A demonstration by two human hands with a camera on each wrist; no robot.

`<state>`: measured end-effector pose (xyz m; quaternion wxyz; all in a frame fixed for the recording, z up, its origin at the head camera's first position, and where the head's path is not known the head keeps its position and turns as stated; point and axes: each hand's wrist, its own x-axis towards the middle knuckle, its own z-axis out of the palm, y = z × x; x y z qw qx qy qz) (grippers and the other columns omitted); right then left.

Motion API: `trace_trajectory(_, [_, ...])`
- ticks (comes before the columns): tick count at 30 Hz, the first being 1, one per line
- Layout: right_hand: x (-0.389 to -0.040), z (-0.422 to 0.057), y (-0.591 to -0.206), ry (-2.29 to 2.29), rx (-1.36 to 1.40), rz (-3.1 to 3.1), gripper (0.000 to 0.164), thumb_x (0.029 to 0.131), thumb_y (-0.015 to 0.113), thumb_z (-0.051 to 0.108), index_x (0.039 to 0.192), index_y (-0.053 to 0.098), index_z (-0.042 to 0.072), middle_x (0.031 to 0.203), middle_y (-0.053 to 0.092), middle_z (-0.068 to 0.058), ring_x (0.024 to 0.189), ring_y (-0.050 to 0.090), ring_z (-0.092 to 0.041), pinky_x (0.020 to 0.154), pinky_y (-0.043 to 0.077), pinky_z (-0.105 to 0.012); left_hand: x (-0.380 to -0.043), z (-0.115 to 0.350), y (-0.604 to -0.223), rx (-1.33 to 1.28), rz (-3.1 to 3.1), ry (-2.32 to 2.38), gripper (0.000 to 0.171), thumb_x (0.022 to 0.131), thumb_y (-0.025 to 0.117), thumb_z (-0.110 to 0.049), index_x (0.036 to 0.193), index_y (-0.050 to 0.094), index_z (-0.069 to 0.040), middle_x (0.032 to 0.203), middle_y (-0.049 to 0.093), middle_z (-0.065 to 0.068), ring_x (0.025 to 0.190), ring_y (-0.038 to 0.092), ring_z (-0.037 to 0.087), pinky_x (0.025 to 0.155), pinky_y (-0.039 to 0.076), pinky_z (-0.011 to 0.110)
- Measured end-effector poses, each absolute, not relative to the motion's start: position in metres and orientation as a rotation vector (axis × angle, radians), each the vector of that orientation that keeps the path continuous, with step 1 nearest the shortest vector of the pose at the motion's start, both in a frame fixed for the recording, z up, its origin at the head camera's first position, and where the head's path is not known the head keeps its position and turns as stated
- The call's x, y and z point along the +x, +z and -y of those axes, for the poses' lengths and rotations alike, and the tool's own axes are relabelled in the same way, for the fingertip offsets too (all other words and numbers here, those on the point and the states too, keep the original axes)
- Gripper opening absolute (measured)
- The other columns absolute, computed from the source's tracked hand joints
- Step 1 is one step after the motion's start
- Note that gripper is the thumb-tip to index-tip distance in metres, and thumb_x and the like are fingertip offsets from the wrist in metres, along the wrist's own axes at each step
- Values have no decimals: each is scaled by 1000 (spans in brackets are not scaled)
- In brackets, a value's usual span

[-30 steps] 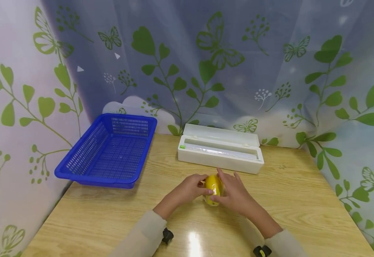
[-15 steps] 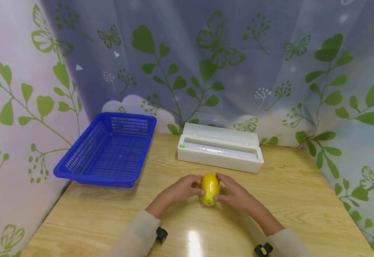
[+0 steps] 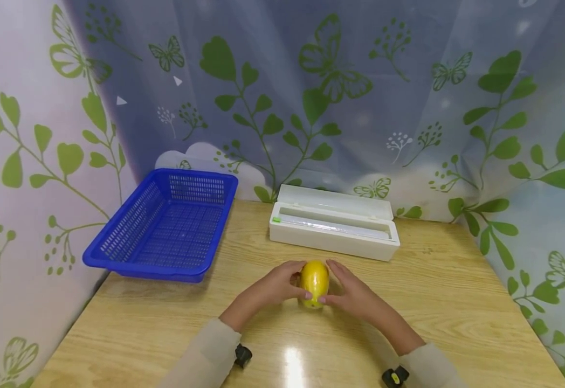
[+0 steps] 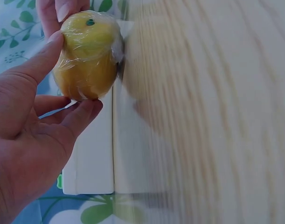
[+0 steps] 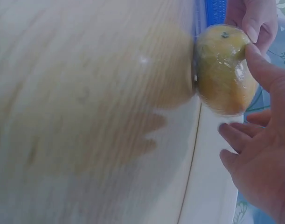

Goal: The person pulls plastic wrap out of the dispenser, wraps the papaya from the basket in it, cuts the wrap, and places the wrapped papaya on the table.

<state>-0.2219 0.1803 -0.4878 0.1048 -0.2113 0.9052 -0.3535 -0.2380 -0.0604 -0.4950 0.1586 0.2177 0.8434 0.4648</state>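
Observation:
A yellow mango wrapped in clear cling film stands on the table a little right of centre in the head view. My left hand holds it from the left, thumb on the near side and fingertips on the far side; the left wrist view shows the mango between them. From the right, my right hand touches it with the thumb. In the right wrist view the fingers of that hand curve beside the mango, with a small gap to it.
Behind the hands, a white cling film box has its lid raised and a film roll inside. At the left stands a blue plastic basket. The wooden table meets a patterned curtain at the back.
The mango and both hands have shifted slightly left. The right hand's fingers have drawn back from over the mango, and more of its yellow surface shows now.

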Motion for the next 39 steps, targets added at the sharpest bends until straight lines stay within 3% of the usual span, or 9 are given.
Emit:
trace_trajectory(6, [-223,-180,-493,-1084,-618,-2594,98,89,74,47,160,21,4,165,27,-12,151,28,-34,120,29,-55,-237,65,-497,645,-2349,1387,69,87,80,-28,148,50,-16,146,53,2,132,55,21,109,48,34])
trace_trajectory(15, [-221,-180,-497,-1097,-597,-2599,97,88,73,49,160,23,8,164,29,-10,150,31,-35,117,33,-56,-237,64,-497,589,-2366,1352,75,85,81,-26,150,47,-11,147,52,6,135,53,23,110,46,35])
trace_trajectory(27, [-221,-180,-501,-1097,-621,-2603,95,88,73,47,161,24,11,163,32,-8,149,33,-34,116,35,-55,-238,65,-497,632,-2348,1339,66,85,80,-21,145,53,-14,143,58,1,133,56,21,109,47,33])
trace_trajectory(35, [-220,-180,-499,-1092,-575,-2617,93,88,74,46,160,26,12,162,32,-8,149,32,-35,117,34,-55,-241,69,-501,608,-2283,1419,63,96,70,-37,151,48,-15,149,54,3,135,54,22,109,48,37])
trace_trajectory(39, [-219,-180,-498,-1093,-577,-2611,93,88,74,45,160,26,12,162,32,-9,149,32,-35,117,33,-56,-242,68,-504,567,-2292,1451,61,96,69,-33,149,49,-11,149,54,7,133,56,24,106,50,36])
